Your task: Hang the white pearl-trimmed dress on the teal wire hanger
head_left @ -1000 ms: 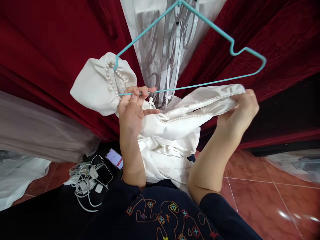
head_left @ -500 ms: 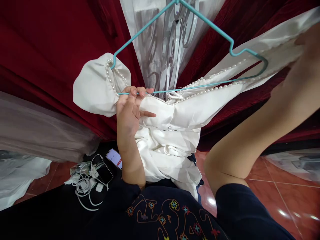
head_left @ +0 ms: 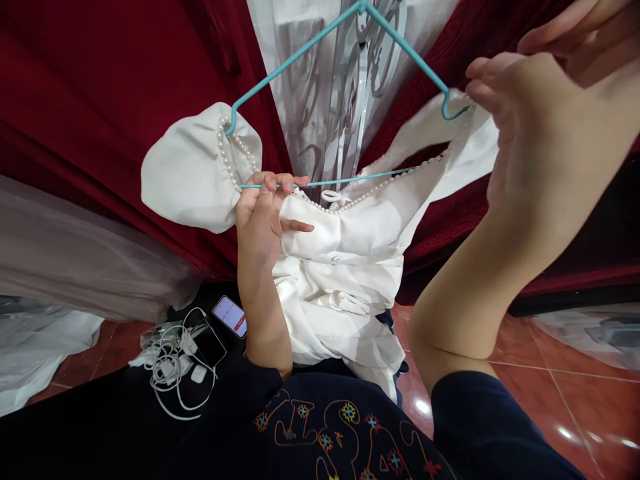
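Note:
A white dress (head_left: 370, 233) with pearl-trimmed edges hangs on a light blue hanger (head_left: 295, 59). My left hand (head_left: 267, 207) is closed around the hanger's bottom bar near its left end, little finger stretched out over the bodice. The puffed left-side sleeve (head_left: 187, 170) sits over the hanger's left end. At the hanger's right end, the other shoulder of the dress lies over the hanger's tip. My right hand (head_left: 525, 100) is there, its fingertips against that shoulder's fabric. Part of that sleeve is hidden behind the hand.
Dark red curtains (head_left: 125, 100) and a white ornate stand (head_left: 350, 113) are behind the dress. On a black surface at lower left lie a lit phone (head_left: 230, 316), a dark phone (head_left: 210, 348) and white cables (head_left: 165, 373). Red tiles (head_left: 575, 400) cover the floor.
My right hand has come inward from the far right. The right-side shoulder of the dress, stretched out before, now covers the hanger's right end. My left hand keeps its hold.

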`<state>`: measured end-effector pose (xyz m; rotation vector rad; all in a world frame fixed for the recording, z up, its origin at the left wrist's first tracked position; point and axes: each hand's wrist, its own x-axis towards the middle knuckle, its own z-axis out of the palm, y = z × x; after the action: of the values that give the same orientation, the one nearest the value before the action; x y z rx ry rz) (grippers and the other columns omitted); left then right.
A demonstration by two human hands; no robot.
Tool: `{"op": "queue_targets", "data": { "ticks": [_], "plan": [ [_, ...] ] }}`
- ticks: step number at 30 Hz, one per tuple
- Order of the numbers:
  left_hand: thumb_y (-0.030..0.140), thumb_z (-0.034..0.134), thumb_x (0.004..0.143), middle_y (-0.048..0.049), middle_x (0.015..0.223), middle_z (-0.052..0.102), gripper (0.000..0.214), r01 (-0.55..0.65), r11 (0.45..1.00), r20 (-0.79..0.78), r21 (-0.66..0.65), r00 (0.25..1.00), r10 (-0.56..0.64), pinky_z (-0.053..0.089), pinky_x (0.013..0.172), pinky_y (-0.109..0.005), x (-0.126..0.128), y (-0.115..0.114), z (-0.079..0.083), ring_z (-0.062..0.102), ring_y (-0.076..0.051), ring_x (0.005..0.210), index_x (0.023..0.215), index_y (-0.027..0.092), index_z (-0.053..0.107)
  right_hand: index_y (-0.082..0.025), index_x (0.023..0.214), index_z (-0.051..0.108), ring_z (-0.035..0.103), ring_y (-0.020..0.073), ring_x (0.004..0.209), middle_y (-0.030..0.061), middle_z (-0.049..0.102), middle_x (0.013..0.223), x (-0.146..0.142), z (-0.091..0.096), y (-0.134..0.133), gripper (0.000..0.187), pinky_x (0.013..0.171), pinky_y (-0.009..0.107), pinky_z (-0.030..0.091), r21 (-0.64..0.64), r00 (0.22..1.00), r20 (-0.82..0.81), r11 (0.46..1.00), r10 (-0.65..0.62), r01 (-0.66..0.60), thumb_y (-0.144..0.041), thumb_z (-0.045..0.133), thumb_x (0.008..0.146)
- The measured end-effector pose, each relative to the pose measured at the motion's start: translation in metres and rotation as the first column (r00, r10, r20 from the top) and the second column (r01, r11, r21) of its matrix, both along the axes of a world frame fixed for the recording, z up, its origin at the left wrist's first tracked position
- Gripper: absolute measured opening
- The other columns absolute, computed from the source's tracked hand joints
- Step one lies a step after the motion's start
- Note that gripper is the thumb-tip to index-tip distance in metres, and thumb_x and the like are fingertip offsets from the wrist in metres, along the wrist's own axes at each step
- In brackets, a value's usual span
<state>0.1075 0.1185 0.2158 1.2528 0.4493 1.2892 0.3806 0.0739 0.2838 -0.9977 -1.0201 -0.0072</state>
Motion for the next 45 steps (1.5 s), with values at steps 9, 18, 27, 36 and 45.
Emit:
{"op": "queue_targets", "data": {
  "ticks": [9,18,27,36,45],
  "plan": [
    [0.056,0.073,0.091,-0.0069,0.097,0.063,0.036,-0.04,0.999,0.011,-0.019,0.999,0.04,0.063,0.05,-0.024,0.002,-0.002,0.002,0.067,-0.03,0.122,0.094,0.025,0.054,-0.025,0.101,0.068,0.063,0.0179,0.086,0.0013,0.071,0.095,-0.065,-0.065,-0.023,0.011,0.097,0.046,0.045,-0.247,0.878,0.471,0.968,0.084,0.04,-0.033,0.065,0.096],
    [0.042,0.062,0.102,-0.0082,0.103,0.079,0.028,-0.286,0.954,-0.123,0.086,0.947,0.295,0.055,0.048,-0.022,-0.011,-0.046,0.015,0.077,-0.021,0.087,0.106,0.019,0.077,-0.03,0.108,0.071,0.061,0.0198,0.088,0.0005,0.071,0.095,-0.071,-0.075,-0.03,0.018,0.099,0.047,0.036,-0.222,0.819,0.573,0.954,-0.039,0.201,-0.038,0.058,0.101],
    [0.0,0.066,0.086,-0.0096,0.137,0.068,0.043,-0.545,0.37,0.116,0.753,0.663,0.739,0.025,0.135,-0.045,-0.026,0.036,0.032,0.049,-0.025,0.144,0.128,0.009,0.071,-0.028,0.102,0.073,0.06,0.0188,0.085,0.0012,0.07,0.089,-0.06,-0.075,-0.028,0.017,0.098,0.046,0.037,-0.214,0.816,0.575,0.953,-0.054,0.214,-0.036,0.059,0.099],
    [-0.011,0.039,0.085,-0.004,0.089,0.071,0.035,-0.759,0.432,0.093,0.487,0.537,0.838,0.056,0.091,-0.026,-0.062,0.093,0.044,0.065,-0.013,0.088,0.094,0.003,0.07,-0.028,0.103,0.072,0.06,0.0209,0.087,0.0025,0.069,0.088,-0.059,-0.07,-0.026,0.017,0.098,0.049,0.036,-0.251,0.806,0.59,0.941,-0.036,0.226,-0.038,0.058,0.099],
    [-0.001,0.056,0.088,-0.0062,0.089,0.073,0.016,-0.79,0.594,0.019,0.151,0.604,0.797,0.056,0.087,-0.029,-0.064,0.058,-0.029,0.07,-0.016,0.085,0.093,0.007,0.07,-0.03,0.098,0.072,0.061,0.0194,0.086,0.0005,0.072,0.09,-0.06,-0.076,-0.02,0.012,0.097,0.048,0.036,-0.23,0.834,0.55,0.951,-0.05,0.208,-0.034,0.061,0.099]
  ]
}}
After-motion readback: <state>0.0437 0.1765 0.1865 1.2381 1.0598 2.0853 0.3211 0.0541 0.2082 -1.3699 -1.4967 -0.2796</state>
